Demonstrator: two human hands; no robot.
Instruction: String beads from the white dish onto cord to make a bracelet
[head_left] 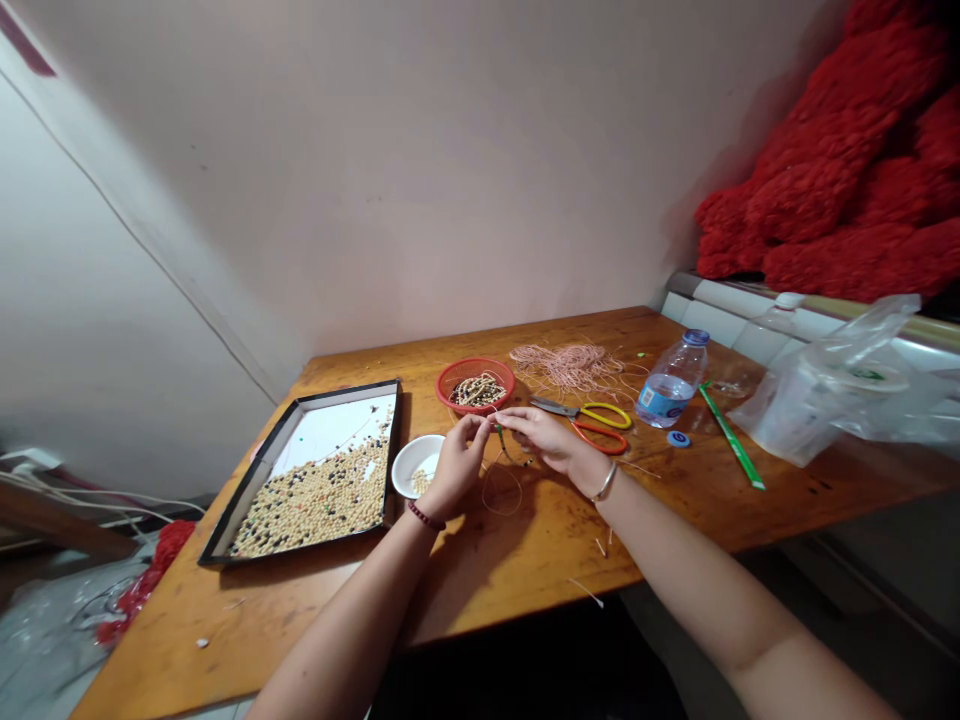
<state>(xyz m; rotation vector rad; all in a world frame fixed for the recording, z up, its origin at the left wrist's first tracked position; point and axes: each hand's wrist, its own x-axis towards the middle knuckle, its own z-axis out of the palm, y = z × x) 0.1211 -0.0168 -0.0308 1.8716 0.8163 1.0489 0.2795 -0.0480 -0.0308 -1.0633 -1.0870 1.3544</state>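
My left hand and my right hand meet above the table, fingertips pinched close together. Between them runs a thin pale cord, whose loop hangs below the fingers. A small dark green piece dangles from the cord under my right fingertips; its kind is too small to make out. Left of my left hand stands a white bowl with a few pale beads in it. Just beyond the hands is a red plastic basket of strung beads. Scissors with yellow and orange handles lie beside my right hand.
A black-rimmed tray of loose beige and dark beads sits at left. Behind the scissors lies tangled pink cord. Farther right are a water bottle, a blue cap, a green strip and a plastic bag.
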